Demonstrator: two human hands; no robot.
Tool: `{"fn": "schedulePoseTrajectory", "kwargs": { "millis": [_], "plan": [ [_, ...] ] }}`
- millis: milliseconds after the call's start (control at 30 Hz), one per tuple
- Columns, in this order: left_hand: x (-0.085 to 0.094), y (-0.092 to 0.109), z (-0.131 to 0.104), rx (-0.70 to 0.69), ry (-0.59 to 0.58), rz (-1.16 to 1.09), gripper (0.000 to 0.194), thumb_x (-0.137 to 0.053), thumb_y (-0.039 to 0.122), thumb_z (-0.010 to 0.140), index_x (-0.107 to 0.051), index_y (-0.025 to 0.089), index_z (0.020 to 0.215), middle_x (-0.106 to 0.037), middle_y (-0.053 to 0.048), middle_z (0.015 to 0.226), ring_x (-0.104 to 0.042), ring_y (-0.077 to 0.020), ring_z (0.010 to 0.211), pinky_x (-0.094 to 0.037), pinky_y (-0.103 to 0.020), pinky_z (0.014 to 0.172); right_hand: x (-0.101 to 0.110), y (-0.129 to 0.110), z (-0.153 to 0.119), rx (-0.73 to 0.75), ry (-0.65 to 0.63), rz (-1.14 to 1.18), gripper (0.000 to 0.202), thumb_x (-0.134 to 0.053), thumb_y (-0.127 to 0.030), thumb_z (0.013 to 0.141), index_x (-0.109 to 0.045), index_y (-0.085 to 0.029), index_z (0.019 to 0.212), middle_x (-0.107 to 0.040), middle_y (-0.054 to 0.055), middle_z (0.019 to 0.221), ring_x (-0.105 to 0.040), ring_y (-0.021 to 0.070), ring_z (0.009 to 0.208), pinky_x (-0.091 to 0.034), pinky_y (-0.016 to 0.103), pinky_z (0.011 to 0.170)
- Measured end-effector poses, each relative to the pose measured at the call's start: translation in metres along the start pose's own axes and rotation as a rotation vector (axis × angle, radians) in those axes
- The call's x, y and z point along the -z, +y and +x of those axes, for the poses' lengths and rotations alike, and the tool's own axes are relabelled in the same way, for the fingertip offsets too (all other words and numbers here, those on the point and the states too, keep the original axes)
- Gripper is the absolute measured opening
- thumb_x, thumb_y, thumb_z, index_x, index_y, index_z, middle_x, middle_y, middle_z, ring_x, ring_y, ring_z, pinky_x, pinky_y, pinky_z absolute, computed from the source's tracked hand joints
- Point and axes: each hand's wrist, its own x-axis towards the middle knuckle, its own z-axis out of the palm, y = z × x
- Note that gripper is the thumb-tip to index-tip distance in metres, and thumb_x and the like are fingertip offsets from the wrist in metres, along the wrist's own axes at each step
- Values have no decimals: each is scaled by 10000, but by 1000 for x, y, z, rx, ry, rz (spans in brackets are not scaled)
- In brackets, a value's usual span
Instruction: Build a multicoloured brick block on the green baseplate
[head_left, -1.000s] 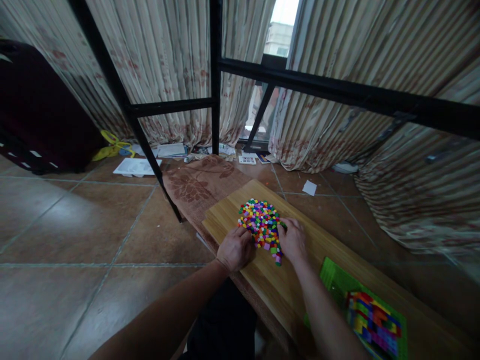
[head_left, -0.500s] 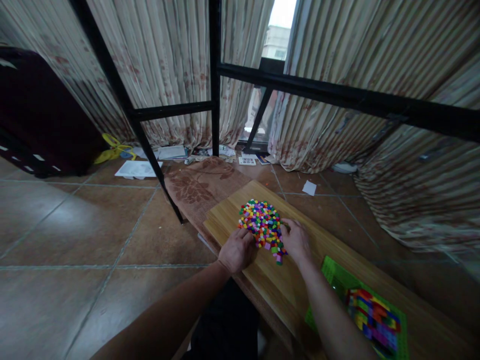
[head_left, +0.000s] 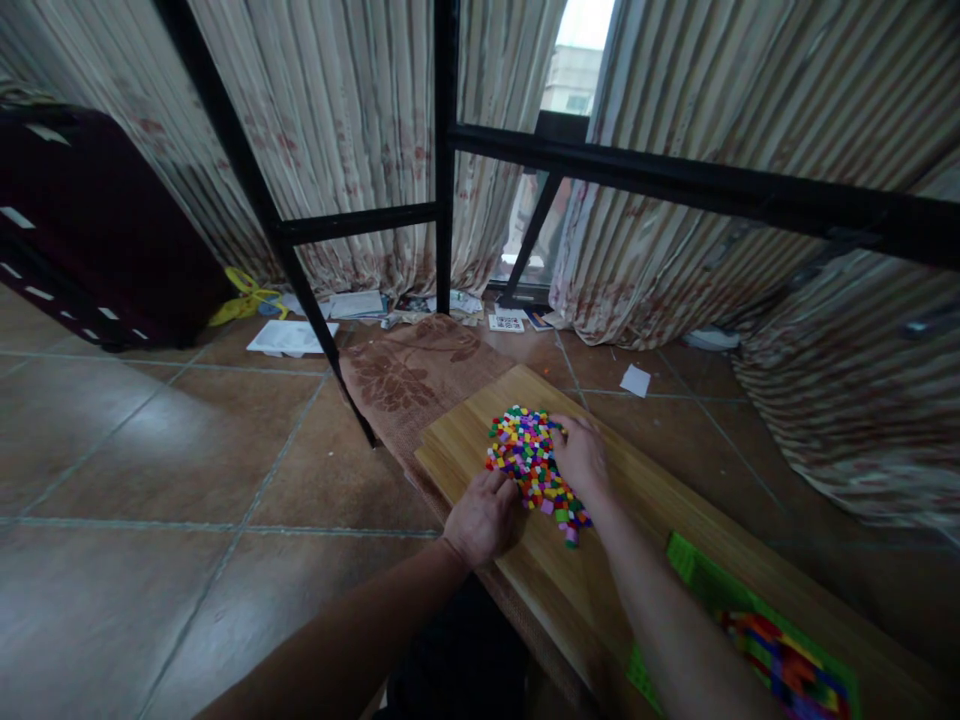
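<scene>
Small multicoloured toy blocks (head_left: 529, 450) lie in a loose pile on a wooden board (head_left: 465, 410). At the pile's near left edge is my left hand (head_left: 480, 515), its fingers curled inward; whatever they may hold is hidden. My right hand (head_left: 583, 458) reaches over the pile's right side, thumb and forefinger slightly apart among the blocks, with no block visibly held. A green tray (head_left: 686, 565) sits farther right on the board, partly behind my right forearm. Larger coloured blocks (head_left: 795, 665) lie in it.
Brown patterned cloth (head_left: 397, 375) lies under the board. A black metal frame (head_left: 445, 180) rises in front of striped curtains (head_left: 360, 130). On the tiled floor are a dark suitcase (head_left: 112, 230), a white tray (head_left: 289, 338) and scattered papers (head_left: 635, 380).
My right hand has moved up along the pile's right edge, toward its far side. My left hand stays at the near left edge. The camera view has shifted slightly left.
</scene>
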Motion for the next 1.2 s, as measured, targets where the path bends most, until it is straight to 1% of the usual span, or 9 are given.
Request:
{"fn": "schedulePoseTrajectory", "kwargs": {
  "millis": [133, 333, 533, 733, 867, 967, 1067, 1167, 1200],
  "plan": [
    [-4, -2, -1, 3, 23, 14, 102, -449, 205, 902, -517, 190, 828, -563, -68, 891, -517, -197, 824, -460, -337, 776, -10, -22, 17, 88, -42, 3, 279, -476, -216, 881, -708, -215, 1037, -634, 86, 1035, -518, 226, 1001, -377, 330, 919],
    [-1, 0, -2, 0, 50, 10, 139, -424, 216, 919, -507, 190, 810, -572, -65, 870, -514, -187, 796, -464, -325, 748, -23, -37, 29, 42, -90, -63, 214, -528, -212, 855, -731, -200, 922, -609, 114, 960, -523, 247, 971, -394, 341, 876],
    [-4, -2, -1, 10, 55, 2, 144, -431, 202, 910, -507, 191, 788, -570, -61, 839, -521, -179, 777, -464, -321, 727, -21, -42, 31, -31, -130, -117, 222, -511, -186, 833, -729, -146, 839, -606, 165, 947, -555, 271, 945, -417, 361, 820],
    [-3, -2, -1, 7, 64, 6, 124, -449, 166, 883, -500, 194, 774, -573, -62, 838, -522, -188, 792, -466, -333, 742, -16, -42, 22, -56, -152, -105, 196, -539, -189, 805, -729, -157, 776, -614, 171, 947, -562, 278, 944, -422, 362, 803],
    [0, -1, 0, 7, 61, 15, 100, -474, 170, 869, -497, 195, 775, -568, -61, 835, -518, -190, 785, -464, -332, 729, -8, -41, 13, -55, -131, -41, 189, -545, -191, 811, -707, -170, 716, -618, 160, 955, -561, 270, 963, -415, 353, 839],
    [0, -2, -1, 12, 66, -3, 103, -482, 173, 865, -496, 195, 765, -562, -60, 857, -522, -183, 791, -464, -326, 741, 3, -43, 3, -53, -88, 27, 199, -511, -188, 836, -681, -176, 732, -635, 143, 956, -560, 253, 978, -402, 344, 881],
    [1, -2, 0, 5, 82, -16, 109, -474, 171, 863, -499, 192, 759, -558, -60, 861, -521, -177, 788, -461, -315, 736, 17, -48, -19, -99, -26, 97, 239, -430, -218, 892, -664, -175, 862, -663, 118, 902, -596, 228, 899, -431, 336, 833],
    [2, -2, 0, -6, 108, -3, 120, -467, 164, 851, -499, 190, 738, -552, -60, 821, -511, -179, 770, -456, -310, 725, 30, -53, -67, -184, 13, 257, 311, -358, -324, 943, -634, -184, 979, -680, 69, 800, -628, 190, 748, -478, 296, 695],
    [3, -2, 1, -15, 111, 0, 122, -463, 160, 847, -502, 190, 736, -550, -59, 811, -510, -179, 767, -455, -308, 724, 34, -54, -88, -245, 27, 487, 326, -382, -382, 937, -637, -181, 968, -680, 62, 781, -631, 183, 716, -488, 288, 663]
  ]
}}
